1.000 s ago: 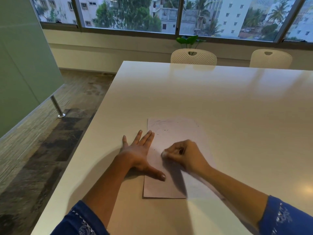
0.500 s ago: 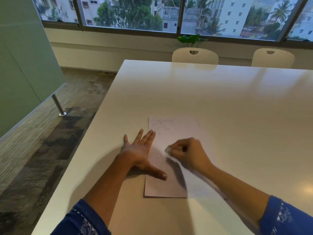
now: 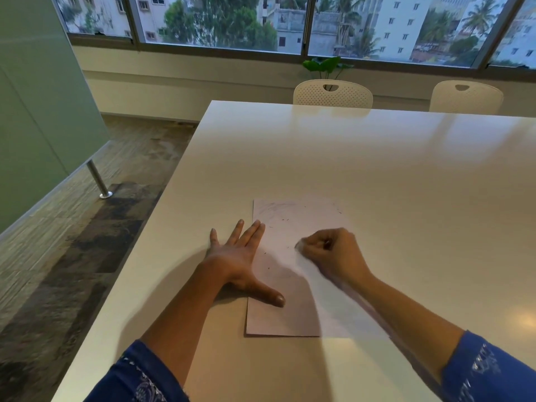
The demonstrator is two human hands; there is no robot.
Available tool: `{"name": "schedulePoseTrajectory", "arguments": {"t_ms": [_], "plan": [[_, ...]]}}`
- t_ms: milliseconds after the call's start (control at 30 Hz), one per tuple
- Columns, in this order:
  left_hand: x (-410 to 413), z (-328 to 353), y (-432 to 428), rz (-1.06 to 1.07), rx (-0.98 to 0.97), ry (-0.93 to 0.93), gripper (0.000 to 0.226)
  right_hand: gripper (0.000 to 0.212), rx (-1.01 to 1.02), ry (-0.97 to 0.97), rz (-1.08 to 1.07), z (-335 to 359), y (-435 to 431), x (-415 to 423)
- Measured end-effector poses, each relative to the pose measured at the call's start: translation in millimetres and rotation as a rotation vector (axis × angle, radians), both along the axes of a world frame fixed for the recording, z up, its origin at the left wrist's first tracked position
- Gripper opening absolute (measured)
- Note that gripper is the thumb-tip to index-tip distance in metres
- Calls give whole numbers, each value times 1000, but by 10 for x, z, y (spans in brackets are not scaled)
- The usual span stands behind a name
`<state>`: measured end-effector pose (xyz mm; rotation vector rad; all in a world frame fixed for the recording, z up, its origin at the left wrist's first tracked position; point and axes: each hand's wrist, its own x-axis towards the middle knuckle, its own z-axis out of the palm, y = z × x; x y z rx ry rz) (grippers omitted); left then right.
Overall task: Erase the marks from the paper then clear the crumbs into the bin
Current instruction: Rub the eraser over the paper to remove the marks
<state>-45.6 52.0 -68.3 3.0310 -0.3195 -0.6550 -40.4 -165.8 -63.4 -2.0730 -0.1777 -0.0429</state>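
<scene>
A pale sheet of paper [image 3: 293, 224] lies on the white table [image 3: 377, 175], with faint pencil marks near its top left and small dark crumbs scattered over it. My left hand [image 3: 237, 256] lies flat with fingers spread on the paper's left edge, the thumb pressing the sheet. My right hand [image 3: 333, 253] is curled over the middle of the paper and pinches a small white eraser [image 3: 299, 245], whose tip shows blurred at the fingertips against the sheet. No bin is in view.
Two white perforated chairs [image 3: 333, 94] [image 3: 465, 97] stand at the table's far edge, with a green plant [image 3: 327, 65] behind them under the windows. The table's left edge runs beside the floor, where a metal post [image 3: 98, 181] holds a green panel.
My right hand with the eraser has moved rightward and a little farther up across the paper. My left hand has stayed in place on the sheet.
</scene>
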Motion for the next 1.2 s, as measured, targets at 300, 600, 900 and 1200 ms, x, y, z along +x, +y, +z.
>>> {"name": "schedulePoseTrajectory", "arguments": {"t_ms": [300,600,900,1200], "plan": [[3,15,-17,-3,21,4,153,7,-126,-65,229,-71,215,-390],[-2,15,-5,-3,10,7,152,15,58,-26,-106,7,-76,112],[15,1,-5,-4,24,13,154,10,-113,-111,153,-113,40,-280],[23,9,-9,-1,24,14,155,13,-9,-17,73,-55,35,-255]]}}
